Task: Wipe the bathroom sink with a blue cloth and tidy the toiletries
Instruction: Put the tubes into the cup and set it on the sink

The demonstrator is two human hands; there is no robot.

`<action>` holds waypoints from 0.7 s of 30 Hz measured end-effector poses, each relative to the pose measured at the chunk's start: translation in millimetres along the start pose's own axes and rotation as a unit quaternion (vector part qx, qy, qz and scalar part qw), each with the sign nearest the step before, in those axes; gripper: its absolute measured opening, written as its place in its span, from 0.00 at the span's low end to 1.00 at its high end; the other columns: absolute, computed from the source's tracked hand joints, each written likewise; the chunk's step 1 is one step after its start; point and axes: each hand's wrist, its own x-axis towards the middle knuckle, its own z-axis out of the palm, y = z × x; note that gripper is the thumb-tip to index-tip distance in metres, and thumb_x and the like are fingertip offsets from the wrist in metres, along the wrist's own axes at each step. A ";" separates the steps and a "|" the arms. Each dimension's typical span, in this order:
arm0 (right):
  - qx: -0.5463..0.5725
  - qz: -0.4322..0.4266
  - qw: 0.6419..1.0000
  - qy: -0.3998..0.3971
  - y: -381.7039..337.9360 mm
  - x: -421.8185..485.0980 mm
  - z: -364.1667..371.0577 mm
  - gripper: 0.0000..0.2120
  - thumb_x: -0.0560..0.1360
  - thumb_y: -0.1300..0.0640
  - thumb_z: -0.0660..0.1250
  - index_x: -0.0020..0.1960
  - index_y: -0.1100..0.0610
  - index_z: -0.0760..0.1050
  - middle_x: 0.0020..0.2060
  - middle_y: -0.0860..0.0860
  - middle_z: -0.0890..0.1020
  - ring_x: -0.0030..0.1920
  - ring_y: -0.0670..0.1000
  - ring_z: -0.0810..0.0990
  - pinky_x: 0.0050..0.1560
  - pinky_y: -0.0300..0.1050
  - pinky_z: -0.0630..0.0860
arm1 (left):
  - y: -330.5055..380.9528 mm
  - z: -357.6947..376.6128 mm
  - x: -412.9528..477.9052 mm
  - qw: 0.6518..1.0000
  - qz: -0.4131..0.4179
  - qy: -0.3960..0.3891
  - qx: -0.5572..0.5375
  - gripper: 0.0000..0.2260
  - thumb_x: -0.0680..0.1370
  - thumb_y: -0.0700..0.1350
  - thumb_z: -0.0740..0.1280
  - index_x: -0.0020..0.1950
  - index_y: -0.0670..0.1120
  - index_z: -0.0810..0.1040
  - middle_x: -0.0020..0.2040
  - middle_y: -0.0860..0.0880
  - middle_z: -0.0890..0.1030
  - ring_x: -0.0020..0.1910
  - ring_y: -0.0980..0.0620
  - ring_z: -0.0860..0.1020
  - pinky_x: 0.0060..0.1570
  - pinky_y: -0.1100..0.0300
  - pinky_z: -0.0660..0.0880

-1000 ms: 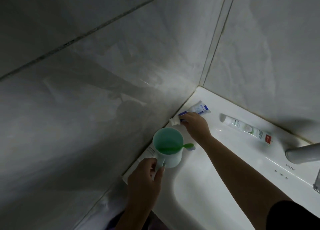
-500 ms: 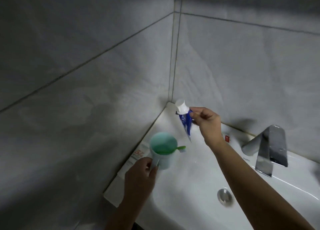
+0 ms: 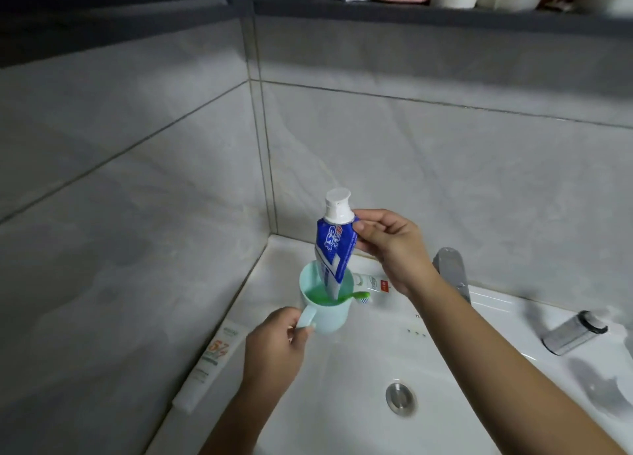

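My right hand (image 3: pixel 390 242) pinches a blue toothpaste tube (image 3: pixel 334 245) just below its white cap, cap up. The tube's flat lower end dips into a pale green cup (image 3: pixel 329 317). My left hand (image 3: pixel 274 348) holds that cup by its handle above the sink's left rim. A green toothbrush (image 3: pixel 356 296) lies across the cup's mouth, its head sticking out to the right. The white sink (image 3: pixel 342 403) fills the lower half of the view. No blue cloth is in view.
A white tube with orange print (image 3: pixel 210 362) lies on the left rim by the wall. Another white tube (image 3: pixel 371 282) lies behind the cup. The chrome tap (image 3: pixel 452 273) stands at the back, the drain (image 3: pixel 399 397) in the basin. Bottles stand on a dark shelf (image 3: pixel 445 12) above.
My right hand lifted the blue tube from the rim, turned it cap up and lowered its end into the cup. My left hand kept the cup's handle. The camera tilted upward.
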 end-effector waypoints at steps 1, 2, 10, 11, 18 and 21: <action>-0.015 0.007 1.000 0.002 4.2 1.0 -4.3 0.07 0.73 0.71 0.64 0.46 0.62 0.78 0.34 0.50 0.85 0.36 0.46 0.82 0.41 0.39 0.80 | 1.5 0.5 1.1 1.000 0.005 0.006 -0.004 0.04 0.72 0.46 0.71 0.42 0.48 0.79 0.35 0.53 0.81 0.35 0.55 0.77 0.33 0.64 0.67; -0.033 0.012 0.999 0.000 7.8 1.7 -7.6 0.07 0.72 0.70 0.64 0.46 0.62 0.78 0.33 0.50 0.85 0.36 0.46 0.82 0.43 0.40 0.80 | 1.8 1.0 2.2 1.000 0.011 0.012 -0.010 0.04 0.71 0.46 0.72 0.42 0.48 0.79 0.35 0.53 0.81 0.35 0.55 0.78 0.33 0.64 0.68; -0.097 0.068 0.993 0.020 55.8 18.4 -32.8 0.08 0.72 0.69 0.65 0.49 0.60 0.79 0.35 0.43 0.84 0.39 0.42 0.80 0.42 0.32 0.74 | -8.6 4.8 14.3 0.998 0.026 0.049 -0.014 0.09 0.72 0.45 0.71 0.35 0.49 0.74 0.25 0.59 0.66 0.30 0.66 0.73 0.33 0.79 0.65; -0.097 0.078 0.991 0.040 66.7 22.1 -38.5 0.08 0.73 0.68 0.65 0.50 0.59 0.79 0.36 0.42 0.84 0.39 0.42 0.80 0.41 0.33 0.73 | -11.8 5.4 15.6 0.998 0.022 0.054 -0.013 0.10 0.73 0.49 0.69 0.35 0.50 0.72 0.24 0.60 0.65 0.31 0.67 0.73 0.33 0.79 0.65; -0.300 0.116 0.942 0.096 185.5 48.2 -72.1 0.09 0.71 0.68 0.68 0.50 0.58 0.78 0.51 0.55 0.81 0.45 0.50 0.78 0.46 0.38 0.72 | -45.7 24.5 17.6 0.995 -0.087 0.042 0.040 0.05 0.72 0.45 0.71 0.40 0.46 0.77 0.32 0.58 0.76 0.30 0.64 0.74 0.29 0.73 0.63; -0.489 0.054 0.867 0.083 205.5 52.5 -73.6 0.16 0.70 0.63 0.70 0.58 0.59 0.77 0.55 0.58 0.79 0.53 0.61 0.76 0.55 0.50 0.70 | -43.8 22.0 13.3 0.994 -0.096 0.033 0.039 0.04 0.73 0.45 0.70 0.41 0.47 0.76 0.33 0.58 0.76 0.32 0.68 0.72 0.30 0.73 0.64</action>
